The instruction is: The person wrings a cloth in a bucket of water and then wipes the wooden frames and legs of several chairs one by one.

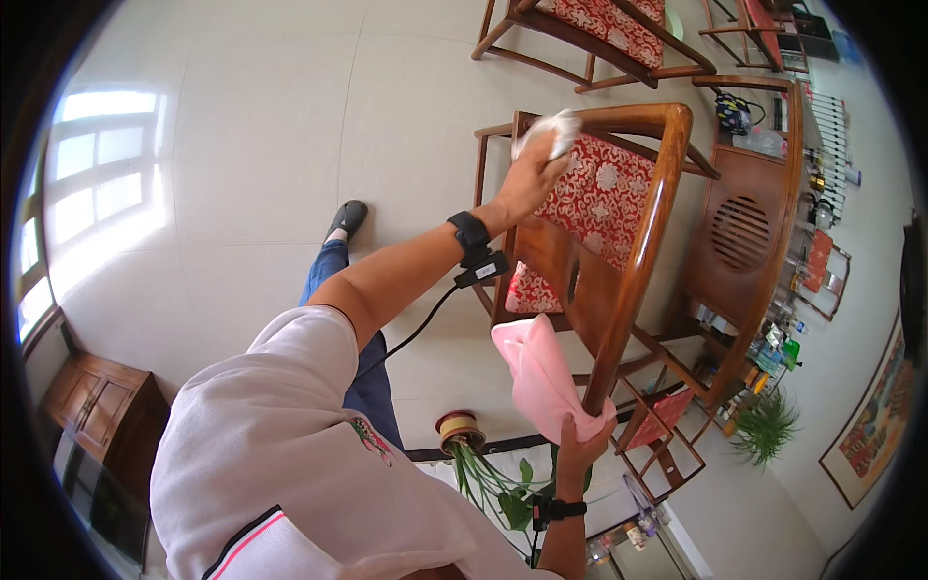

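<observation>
My left hand [532,174], the upper one in the head view, is closed on a crumpled white cloth [547,133], slightly blurred. This cloth lies against an arm of a dark wooden armchair [638,261]. A red seat cushion [606,188] with a pale floral pattern shows between the chair's rails. Lower down, my right hand [580,447] grips a smooth pink cloth [546,377] by the end of the chair's long curved rail. Part of the cloth hangs beside the chair back. Both wrists wear black straps; a cable runs from the left one.
Another wooden chair [609,39] with a red cushion stands beyond. To the right, a wooden cabinet [739,227] stands beside shelves of bottles and small items. A potted plant [458,425] is near my legs. A small wooden cabinet [101,396] stands at left on the tiled floor [261,145].
</observation>
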A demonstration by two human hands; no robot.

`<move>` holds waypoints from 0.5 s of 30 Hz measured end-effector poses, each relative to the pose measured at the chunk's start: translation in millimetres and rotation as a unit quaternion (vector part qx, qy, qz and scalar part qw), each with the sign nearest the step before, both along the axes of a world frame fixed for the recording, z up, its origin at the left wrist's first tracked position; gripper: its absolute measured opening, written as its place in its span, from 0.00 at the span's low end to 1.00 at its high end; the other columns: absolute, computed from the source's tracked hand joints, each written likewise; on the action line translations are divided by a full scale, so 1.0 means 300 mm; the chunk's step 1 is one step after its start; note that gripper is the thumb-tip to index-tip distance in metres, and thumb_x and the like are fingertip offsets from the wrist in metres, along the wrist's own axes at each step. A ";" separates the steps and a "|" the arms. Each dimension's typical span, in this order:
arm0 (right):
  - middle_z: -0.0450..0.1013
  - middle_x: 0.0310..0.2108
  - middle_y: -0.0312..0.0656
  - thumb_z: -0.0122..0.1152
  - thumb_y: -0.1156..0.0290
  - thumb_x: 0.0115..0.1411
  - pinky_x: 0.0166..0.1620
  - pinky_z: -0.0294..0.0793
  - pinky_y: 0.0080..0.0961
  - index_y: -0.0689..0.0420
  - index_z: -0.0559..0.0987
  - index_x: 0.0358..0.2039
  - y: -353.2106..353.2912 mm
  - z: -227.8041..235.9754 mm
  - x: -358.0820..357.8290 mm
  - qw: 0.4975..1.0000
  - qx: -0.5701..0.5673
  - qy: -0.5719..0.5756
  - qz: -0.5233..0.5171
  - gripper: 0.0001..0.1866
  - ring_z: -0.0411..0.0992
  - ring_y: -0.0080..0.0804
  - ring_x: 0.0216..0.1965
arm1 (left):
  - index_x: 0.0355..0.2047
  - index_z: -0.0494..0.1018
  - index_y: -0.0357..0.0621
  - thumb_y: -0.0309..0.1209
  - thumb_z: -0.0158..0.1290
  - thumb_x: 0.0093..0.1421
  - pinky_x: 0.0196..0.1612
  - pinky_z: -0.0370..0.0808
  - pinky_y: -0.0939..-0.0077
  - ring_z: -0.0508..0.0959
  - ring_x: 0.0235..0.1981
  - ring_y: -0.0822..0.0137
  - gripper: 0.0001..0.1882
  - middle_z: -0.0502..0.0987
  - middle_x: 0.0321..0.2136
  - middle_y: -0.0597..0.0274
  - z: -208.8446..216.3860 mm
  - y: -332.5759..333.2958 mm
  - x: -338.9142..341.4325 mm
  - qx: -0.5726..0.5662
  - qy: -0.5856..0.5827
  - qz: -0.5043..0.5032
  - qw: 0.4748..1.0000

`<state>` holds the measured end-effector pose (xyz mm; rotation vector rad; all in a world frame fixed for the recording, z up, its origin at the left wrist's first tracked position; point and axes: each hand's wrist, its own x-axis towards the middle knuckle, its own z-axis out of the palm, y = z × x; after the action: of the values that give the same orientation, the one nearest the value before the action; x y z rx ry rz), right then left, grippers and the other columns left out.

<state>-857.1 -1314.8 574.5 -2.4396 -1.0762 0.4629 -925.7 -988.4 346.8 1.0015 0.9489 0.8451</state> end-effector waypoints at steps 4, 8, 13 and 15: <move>0.71 0.45 0.54 0.68 0.71 0.43 0.51 0.69 0.34 0.66 0.66 0.53 0.001 0.004 0.002 0.999 -0.027 0.008 -0.024 0.36 0.72 0.44 0.47 | 0.59 0.61 0.44 0.36 0.52 0.60 0.59 0.57 0.53 0.59 0.59 0.44 0.27 0.60 0.58 0.42 0.203 0.228 0.068 0.372 0.069 0.080 0.922; 0.71 0.45 0.54 0.67 0.73 0.41 0.52 0.69 0.37 0.67 0.66 0.51 0.003 -0.002 0.007 0.998 -0.037 0.016 -0.042 0.35 0.72 0.46 0.45 | 0.62 0.56 0.49 0.30 0.56 0.51 0.57 0.56 0.50 0.57 0.62 0.48 0.37 0.53 0.62 0.48 0.220 0.277 0.185 0.435 0.102 0.052 0.893; 0.69 0.45 0.52 0.67 0.72 0.38 0.52 0.67 0.37 0.67 0.67 0.50 -0.021 -0.004 0.016 0.995 -0.071 0.008 -0.074 0.35 0.71 0.45 0.46 | 0.60 0.57 0.46 0.20 0.56 0.45 0.57 0.61 0.57 0.60 0.59 0.46 0.39 0.60 0.56 0.47 -0.074 0.310 0.195 0.344 0.033 0.065 0.936; 0.66 0.48 0.48 0.61 0.77 0.42 0.56 0.63 0.34 0.65 0.65 0.52 -0.021 0.002 0.025 0.995 -0.086 0.027 -0.045 0.33 0.66 0.40 0.50 | 0.59 0.58 0.44 0.18 0.56 0.45 0.55 0.64 0.61 0.64 0.54 0.44 0.38 0.64 0.52 0.46 -0.220 0.280 0.222 0.309 0.071 0.067 0.946</move>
<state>-849.5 -1321.0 575.1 -2.5963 -0.9334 0.6118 -859.0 -904.4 280.7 1.5641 0.8968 1.2388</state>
